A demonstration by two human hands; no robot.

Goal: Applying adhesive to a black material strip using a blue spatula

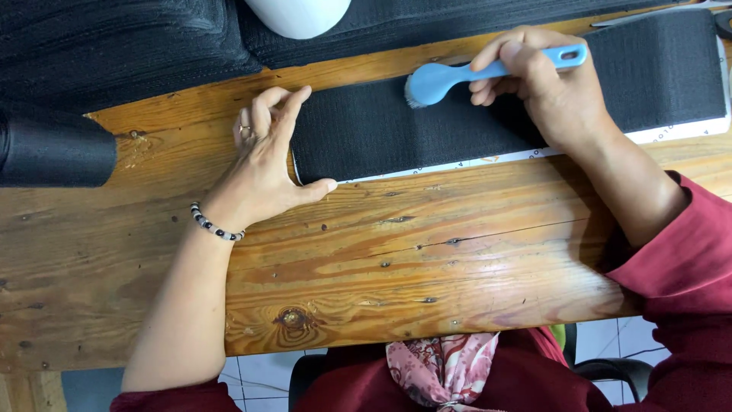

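A long strip of black fabric (381,126) lies flat on a wooden table (366,259), over a white ruler-like edge. My left hand (267,164) rests at the strip's left end, fingers spread, thumb along its lower corner. My right hand (545,80) grips the handle of a light blue brush (438,80). The brush's bristles touch the top edge of the fabric near its middle.
Stacks of black fabric (114,46) fill the far side of the table. A black roll (53,152) lies at the left. A white rounded object (297,15) sits at the top. The table's near edge runs just above my lap.
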